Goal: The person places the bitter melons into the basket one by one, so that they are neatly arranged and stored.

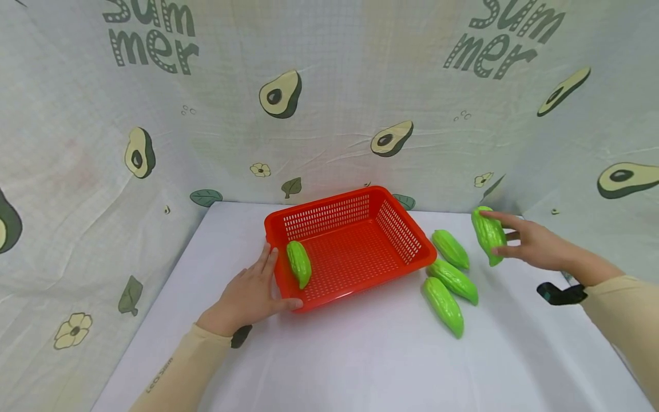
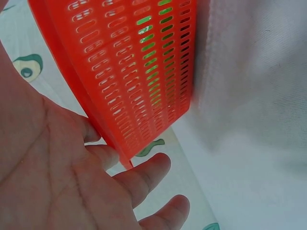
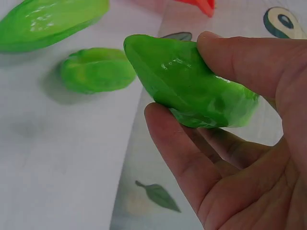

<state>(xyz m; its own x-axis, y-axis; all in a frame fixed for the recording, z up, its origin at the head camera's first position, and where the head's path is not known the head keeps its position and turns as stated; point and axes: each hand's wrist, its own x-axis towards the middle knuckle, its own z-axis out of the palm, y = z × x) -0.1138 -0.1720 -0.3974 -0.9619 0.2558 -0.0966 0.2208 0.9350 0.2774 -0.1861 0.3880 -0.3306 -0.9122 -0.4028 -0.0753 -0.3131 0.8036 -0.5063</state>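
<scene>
head view: your left hand (image 1: 249, 294) lays nearly straight fingers along the red, slotted plastic basket (image 1: 355, 252), your right hand (image 1: 538, 245) pinches a glossy green, ridged, tapered gourd (image 1: 487, 236) right of three matching gourds (image 1: 445, 306) on the white table (image 1: 360, 355), another gourd (image 1: 299, 263) inside the basket. left wrist: fingers touch the thin rim (image 2: 76, 88), so press lightly. right wrist: thumb opposes fingertips across slick, lumpy skin, so grip firmly.
</scene>
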